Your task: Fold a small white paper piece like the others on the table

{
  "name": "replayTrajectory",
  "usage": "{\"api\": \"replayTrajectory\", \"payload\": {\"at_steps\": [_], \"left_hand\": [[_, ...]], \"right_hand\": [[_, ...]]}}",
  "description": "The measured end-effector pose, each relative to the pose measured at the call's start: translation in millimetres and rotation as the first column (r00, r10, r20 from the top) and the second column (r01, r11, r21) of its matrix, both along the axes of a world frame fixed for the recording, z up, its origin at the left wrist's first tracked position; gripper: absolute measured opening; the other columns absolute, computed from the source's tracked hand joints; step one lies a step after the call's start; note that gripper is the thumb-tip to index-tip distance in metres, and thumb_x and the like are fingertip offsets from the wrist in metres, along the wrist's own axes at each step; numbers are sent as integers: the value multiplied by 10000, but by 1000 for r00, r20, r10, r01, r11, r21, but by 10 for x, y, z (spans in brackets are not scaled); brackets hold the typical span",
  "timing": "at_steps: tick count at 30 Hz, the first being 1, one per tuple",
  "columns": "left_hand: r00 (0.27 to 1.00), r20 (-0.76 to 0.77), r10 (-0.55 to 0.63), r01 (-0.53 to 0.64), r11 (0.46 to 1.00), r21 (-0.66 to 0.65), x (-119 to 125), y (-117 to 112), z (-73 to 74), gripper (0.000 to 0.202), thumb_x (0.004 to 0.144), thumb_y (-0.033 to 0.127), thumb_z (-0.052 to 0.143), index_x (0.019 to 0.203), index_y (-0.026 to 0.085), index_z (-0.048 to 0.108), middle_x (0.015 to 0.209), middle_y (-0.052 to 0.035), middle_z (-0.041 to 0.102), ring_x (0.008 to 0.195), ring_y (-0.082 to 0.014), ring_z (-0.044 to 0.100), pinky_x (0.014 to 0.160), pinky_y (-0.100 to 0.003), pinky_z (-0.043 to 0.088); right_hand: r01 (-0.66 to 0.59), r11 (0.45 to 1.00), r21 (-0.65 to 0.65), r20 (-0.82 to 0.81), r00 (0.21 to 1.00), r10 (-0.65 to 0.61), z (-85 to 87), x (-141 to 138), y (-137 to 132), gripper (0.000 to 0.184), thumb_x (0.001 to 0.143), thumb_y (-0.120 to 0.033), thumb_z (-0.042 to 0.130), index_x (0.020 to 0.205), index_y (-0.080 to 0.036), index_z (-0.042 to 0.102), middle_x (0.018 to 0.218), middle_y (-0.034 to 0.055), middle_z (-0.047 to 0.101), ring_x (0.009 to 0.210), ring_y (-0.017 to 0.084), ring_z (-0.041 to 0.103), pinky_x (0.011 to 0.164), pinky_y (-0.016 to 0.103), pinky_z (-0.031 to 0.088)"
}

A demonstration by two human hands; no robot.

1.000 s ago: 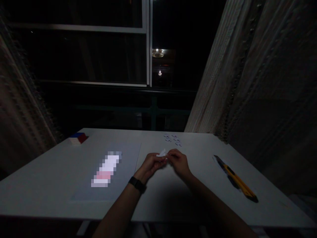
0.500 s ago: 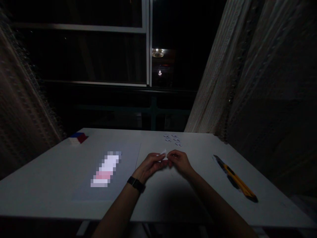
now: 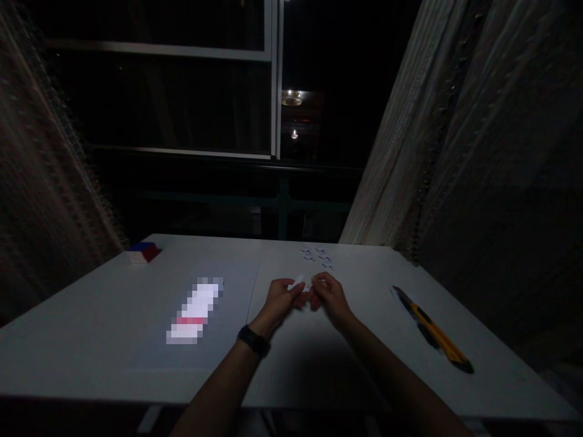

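A small piece of white paper (image 3: 298,281) is held up between my two hands over the middle of the table. My left hand (image 3: 281,301), with a dark watch on its wrist, pinches it between thumb and fingers. From the other side my right hand (image 3: 328,295) grips its right edge with the fingertips, which partly hide it. Just beyond my hands lie several small paper pieces with dark marks (image 3: 323,258), set out in two loose columns.
On the right of the white table (image 3: 364,376) lies a yellow and black utility knife (image 3: 439,337). To the left, a blurred-out bright screen (image 3: 195,306) rests on a large pale sheet (image 3: 234,340). A blue, red and white block (image 3: 142,252) sits at the far left corner. Curtains (image 3: 387,139) flank a dark window.
My fingers have shifted slightly on the paper, and its raised part now tilts differently. My right hand has turned a little. The things on the table stay where they were.
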State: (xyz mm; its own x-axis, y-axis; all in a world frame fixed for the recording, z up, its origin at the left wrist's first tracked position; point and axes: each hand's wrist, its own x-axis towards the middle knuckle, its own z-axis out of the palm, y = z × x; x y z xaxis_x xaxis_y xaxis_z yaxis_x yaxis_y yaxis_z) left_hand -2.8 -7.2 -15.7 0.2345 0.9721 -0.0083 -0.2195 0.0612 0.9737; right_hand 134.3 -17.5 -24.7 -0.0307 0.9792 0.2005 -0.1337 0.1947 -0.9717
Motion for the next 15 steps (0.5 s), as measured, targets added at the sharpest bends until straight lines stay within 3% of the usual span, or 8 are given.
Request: {"api": "replayTrajectory", "payload": {"at_steps": [6, 15], "left_hand": [[991, -108, 74, -60, 990, 131, 55, -21, 0, 327, 617, 398, 670, 605, 90, 562, 482, -55, 597, 405, -123, 543, 392, -209, 407], [998, 53, 32, -35, 997, 66, 35, -14, -3, 325, 587, 367, 707, 665, 73, 594, 521, -60, 612, 449, -114, 558, 430, -198, 423]], "right_hand": [[126, 990, 64, 221, 966, -137, -54, -105, -25, 394, 767, -555, 433, 616, -191, 437, 401, -63, 475, 302, 79, 432, 332, 185, 350], [191, 957, 217, 368, 892, -262, -4, -153, -101, 319, 827, -474, 371, 658, -209, 421, 430, -66, 447, 377, 99, 471, 407, 194, 372]]}}
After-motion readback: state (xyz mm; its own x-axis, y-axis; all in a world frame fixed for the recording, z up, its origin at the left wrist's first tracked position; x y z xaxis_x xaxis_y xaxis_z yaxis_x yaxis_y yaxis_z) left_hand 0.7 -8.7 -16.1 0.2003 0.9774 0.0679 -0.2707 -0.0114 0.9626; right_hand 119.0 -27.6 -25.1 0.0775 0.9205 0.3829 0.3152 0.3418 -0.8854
